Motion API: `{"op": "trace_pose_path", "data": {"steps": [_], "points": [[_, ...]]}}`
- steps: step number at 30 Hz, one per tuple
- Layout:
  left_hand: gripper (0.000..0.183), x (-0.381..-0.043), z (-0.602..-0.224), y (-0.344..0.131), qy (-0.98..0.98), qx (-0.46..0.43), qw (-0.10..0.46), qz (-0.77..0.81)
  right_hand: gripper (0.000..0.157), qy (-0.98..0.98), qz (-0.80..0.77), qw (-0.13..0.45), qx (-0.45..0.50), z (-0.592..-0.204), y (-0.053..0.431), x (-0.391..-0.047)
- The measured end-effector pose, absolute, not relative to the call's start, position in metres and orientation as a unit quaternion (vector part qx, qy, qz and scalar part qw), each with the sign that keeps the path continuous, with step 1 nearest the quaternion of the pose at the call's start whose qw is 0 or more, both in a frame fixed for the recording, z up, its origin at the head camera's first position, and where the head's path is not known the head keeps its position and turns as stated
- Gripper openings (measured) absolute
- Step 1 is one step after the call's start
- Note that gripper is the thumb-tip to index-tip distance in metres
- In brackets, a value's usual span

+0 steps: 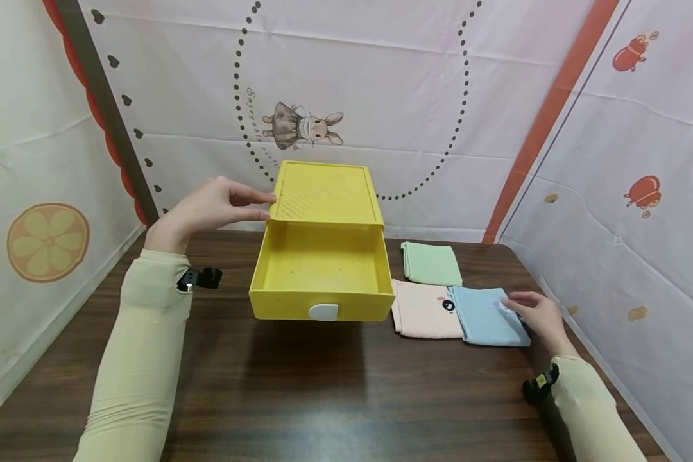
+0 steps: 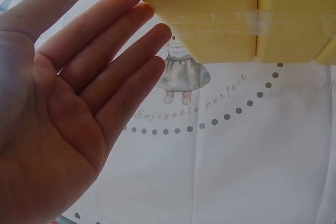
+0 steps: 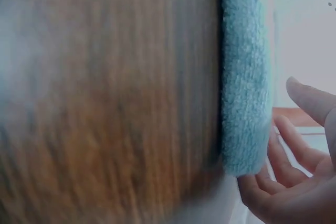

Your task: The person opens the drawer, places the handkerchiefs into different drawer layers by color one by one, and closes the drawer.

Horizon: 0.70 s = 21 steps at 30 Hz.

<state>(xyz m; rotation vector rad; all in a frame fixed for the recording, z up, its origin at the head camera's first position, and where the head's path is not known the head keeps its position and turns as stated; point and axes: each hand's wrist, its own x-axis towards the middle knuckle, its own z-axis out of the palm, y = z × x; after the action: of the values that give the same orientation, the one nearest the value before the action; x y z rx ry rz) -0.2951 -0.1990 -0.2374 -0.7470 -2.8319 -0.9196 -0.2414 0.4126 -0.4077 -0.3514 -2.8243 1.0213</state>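
Note:
A yellow drawer unit [image 1: 330, 192] stands at the back middle of the table. Its top drawer [image 1: 323, 307], with a white knob [image 1: 323, 312], is pulled out. My left hand [image 1: 208, 208] reaches to the unit's upper left edge, fingers straight and fingertips right at the side. The left wrist view shows that palm [image 2: 58, 108] spread beside the yellow wall [image 2: 210, 3]. On the right, my right hand [image 1: 539, 316] is at the right edge of a folded blue towel [image 1: 487, 317]. In the right wrist view its thumb [image 3: 312, 95] stands apart from the loosely bent fingers beside the towel.
A folded pink towel [image 1: 421, 311] with a printed face lies left of the blue one, which overlaps its edge. Behind them is a folded green towel [image 1: 433, 263]. Printed cloth walls [image 1: 381, 83] enclose the brown table [image 1: 335, 410] at the back and sides.

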Motion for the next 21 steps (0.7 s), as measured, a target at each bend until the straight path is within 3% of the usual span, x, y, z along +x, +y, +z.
{"op": "trace_pose_path", "data": {"steps": [14, 21], "points": [[0.044, -0.2957, -0.2364, -0.1984, -0.923, -0.244, 0.041, -0.295, 0.083, -0.895, 0.412, -0.059, -0.161, -0.4046, 0.416, -0.2437], [0.044, -0.2954, -0.2369, -0.1982, -0.924, -0.243, 0.043, -0.293, 0.084, -0.897, 0.396, -0.096, -0.168, -0.4051, 0.4189, -0.2464]]}}
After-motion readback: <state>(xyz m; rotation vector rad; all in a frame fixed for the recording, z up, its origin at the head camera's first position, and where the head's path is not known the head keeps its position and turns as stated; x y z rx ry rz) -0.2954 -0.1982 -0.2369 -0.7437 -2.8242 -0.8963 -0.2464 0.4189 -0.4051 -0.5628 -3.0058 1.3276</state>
